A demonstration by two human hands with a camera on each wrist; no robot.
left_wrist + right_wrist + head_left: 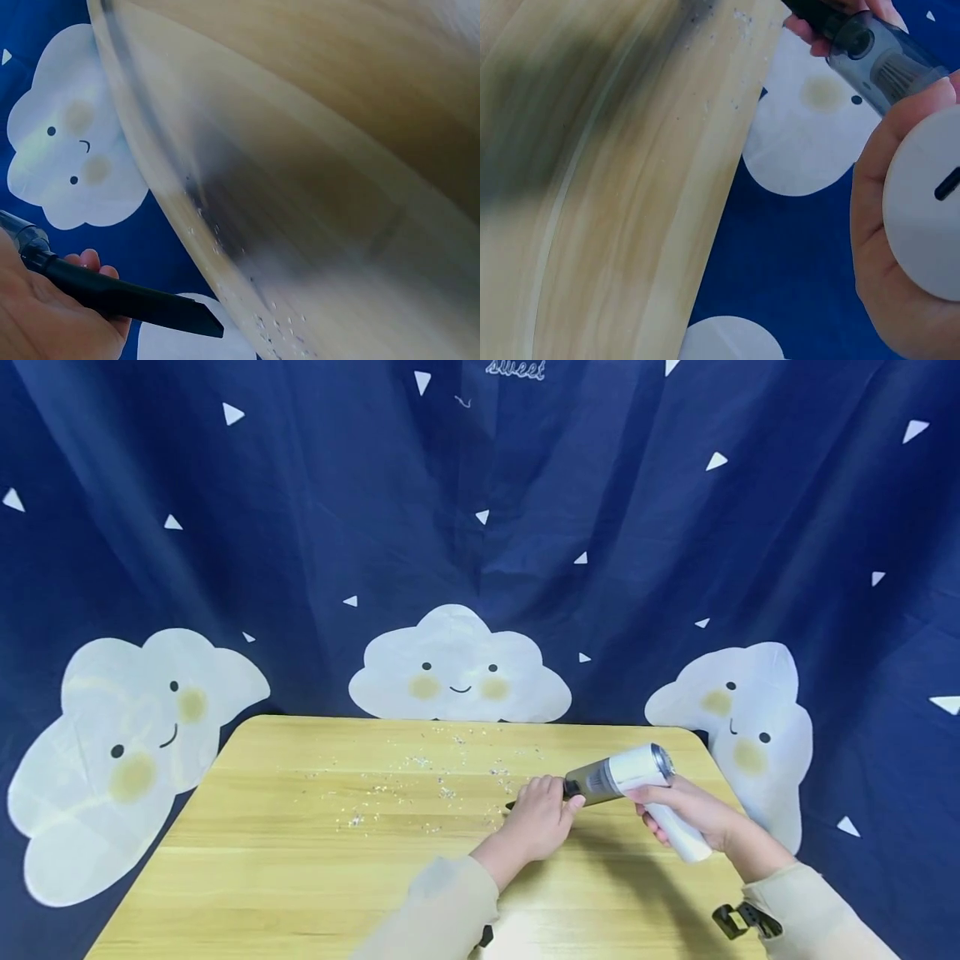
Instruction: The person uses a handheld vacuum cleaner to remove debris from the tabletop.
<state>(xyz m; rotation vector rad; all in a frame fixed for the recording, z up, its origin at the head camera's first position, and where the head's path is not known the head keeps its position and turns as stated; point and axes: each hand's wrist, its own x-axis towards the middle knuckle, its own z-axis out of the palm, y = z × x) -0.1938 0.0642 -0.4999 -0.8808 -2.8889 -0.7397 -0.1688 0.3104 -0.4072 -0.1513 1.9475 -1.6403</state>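
Note:
A small handheld vacuum (626, 774) with a white body, grey dust cup and black nozzle is held over the right part of a wooden table (300, 877). My right hand (686, 810) grips its white handle (926, 217). My left hand (538, 817) holds the black nozzle (127, 298), whose tip points left toward the crumbs. Fine white and grey crumbs (435, 777) lie scattered across the far middle of the table. The grey dust cup (885, 64) shows in the right wrist view.
A dark blue cloth (480, 527) with white smiling clouds (457, 670) hangs behind and around the table. The table's near left and middle surface carries only the crumbs farther back. A black strap (738, 920) sits on my right wrist.

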